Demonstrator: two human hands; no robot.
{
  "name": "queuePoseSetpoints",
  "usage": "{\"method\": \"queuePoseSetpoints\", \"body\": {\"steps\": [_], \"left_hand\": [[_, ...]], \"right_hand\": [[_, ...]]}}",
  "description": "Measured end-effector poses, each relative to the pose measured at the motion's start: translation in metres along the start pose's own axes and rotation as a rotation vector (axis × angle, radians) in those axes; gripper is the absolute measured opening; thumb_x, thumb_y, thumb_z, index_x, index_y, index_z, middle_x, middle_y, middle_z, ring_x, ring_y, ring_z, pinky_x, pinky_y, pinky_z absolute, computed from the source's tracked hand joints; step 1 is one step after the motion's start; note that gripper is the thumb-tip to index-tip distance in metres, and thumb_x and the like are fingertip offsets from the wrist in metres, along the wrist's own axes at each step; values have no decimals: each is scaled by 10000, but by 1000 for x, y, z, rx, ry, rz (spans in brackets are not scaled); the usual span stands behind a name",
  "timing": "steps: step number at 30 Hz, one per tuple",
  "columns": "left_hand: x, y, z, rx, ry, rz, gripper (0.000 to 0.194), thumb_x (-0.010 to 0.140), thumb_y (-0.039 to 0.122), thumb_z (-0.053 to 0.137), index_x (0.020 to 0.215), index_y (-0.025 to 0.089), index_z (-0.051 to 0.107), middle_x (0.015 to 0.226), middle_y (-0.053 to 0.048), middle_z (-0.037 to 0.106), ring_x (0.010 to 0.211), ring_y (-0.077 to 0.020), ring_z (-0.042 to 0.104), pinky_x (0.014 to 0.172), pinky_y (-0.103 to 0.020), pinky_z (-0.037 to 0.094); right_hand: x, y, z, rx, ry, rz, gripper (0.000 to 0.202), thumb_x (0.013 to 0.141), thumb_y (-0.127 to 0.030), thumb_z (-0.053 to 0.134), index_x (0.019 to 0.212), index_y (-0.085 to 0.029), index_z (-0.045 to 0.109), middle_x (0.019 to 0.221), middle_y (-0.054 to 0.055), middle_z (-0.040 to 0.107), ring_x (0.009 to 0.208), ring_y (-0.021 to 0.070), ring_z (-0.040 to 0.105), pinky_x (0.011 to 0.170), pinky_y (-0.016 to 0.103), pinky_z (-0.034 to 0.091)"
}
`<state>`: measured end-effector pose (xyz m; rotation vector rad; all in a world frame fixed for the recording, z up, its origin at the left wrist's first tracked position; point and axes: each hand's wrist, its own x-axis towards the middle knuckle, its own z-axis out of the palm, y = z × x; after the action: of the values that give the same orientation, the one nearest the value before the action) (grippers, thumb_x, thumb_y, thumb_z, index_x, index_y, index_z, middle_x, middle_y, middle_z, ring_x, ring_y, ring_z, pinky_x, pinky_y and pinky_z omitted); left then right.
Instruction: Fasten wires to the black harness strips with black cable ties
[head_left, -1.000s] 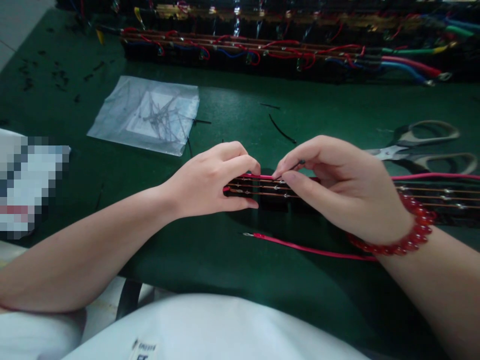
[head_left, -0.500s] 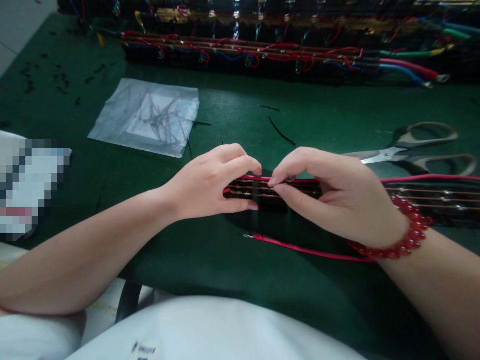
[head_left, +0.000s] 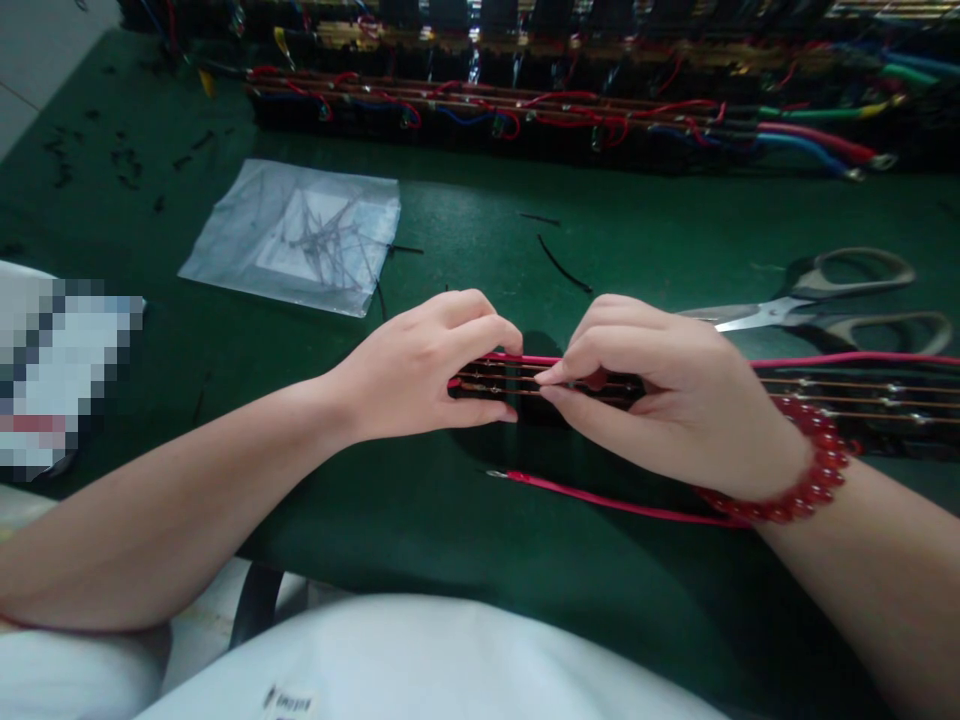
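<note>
A long black strip (head_left: 847, 400) with several thin copper rods along it lies crosswise in front of me. My left hand (head_left: 420, 365) is closed round its left end, fingers on the far side and thumb on the near side. Thumb and forefinger of my right hand (head_left: 667, 390) pinch together at the rods just right of there; whatever is between the fingertips is too small to make out. Along the strip's far edge runs a red wire (head_left: 855, 357), partly hidden by both hands. Another red wire (head_left: 600, 503), with a bare metal tip, lies on the near side.
Scissors (head_left: 787, 308) lie beyond my right hand. A clear plastic bag (head_left: 225, 245) with thin dark pieces rests on the green table (head_left: 465, 540). Black scraps (head_left: 562, 262) are scattered about. Wired black assemblies (head_left: 480, 105) line the back.
The fingertips of my right hand have shifted slightly toward me, from the farther rods to the nearer ones. My left hand keeps its grip on the strip's end.
</note>
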<state>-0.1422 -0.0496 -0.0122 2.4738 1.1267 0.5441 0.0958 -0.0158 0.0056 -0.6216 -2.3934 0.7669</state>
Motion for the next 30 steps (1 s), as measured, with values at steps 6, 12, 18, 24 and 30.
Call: {"method": "queuePoseSetpoints", "body": {"steps": [6,12,18,24,30], "left_hand": [[0,0,0,-22,-2,-20,338,879,381,744,1125,185,618,1058,-59,640,984,-198,605,856,-303,486],[0,1,1,-46,23,-24,399,853,384,778,1142,165,610,1075,-61,645,990,-191,606,855,-289,488],[0,1,1,-46,5,-37,362,854,389,783,1090,164,625,1057,-63,651,984,-197,613,821,-292,485],[0,1,0,-60,-4,-43,330,856,395,780,1061,173,644,1049,-63,648,985,-202,611,822,-298,488],[0,0,1,-60,-10,-26,241,874,355,747,996,175,643,1045,-63,639,980,-198,596,821,-296,475]], "right_hand": [[-1,1,1,-42,-35,-44,154,866,-133,647,753,-236,631,675,6,657,648,168,576,657,348,476],[-1,0,3,-55,-43,-55,159,864,-116,650,746,-221,634,662,0,657,626,149,563,649,333,460],[-1,0,5,-104,-72,-50,168,875,-108,622,747,-215,637,664,8,666,622,148,560,631,319,451],[0,1,5,-136,-115,-50,165,893,-126,597,757,-213,632,659,10,651,619,155,551,625,320,431],[0,0,5,-110,-94,-63,143,894,-170,608,760,-205,640,637,1,637,612,148,545,620,315,431]]}}
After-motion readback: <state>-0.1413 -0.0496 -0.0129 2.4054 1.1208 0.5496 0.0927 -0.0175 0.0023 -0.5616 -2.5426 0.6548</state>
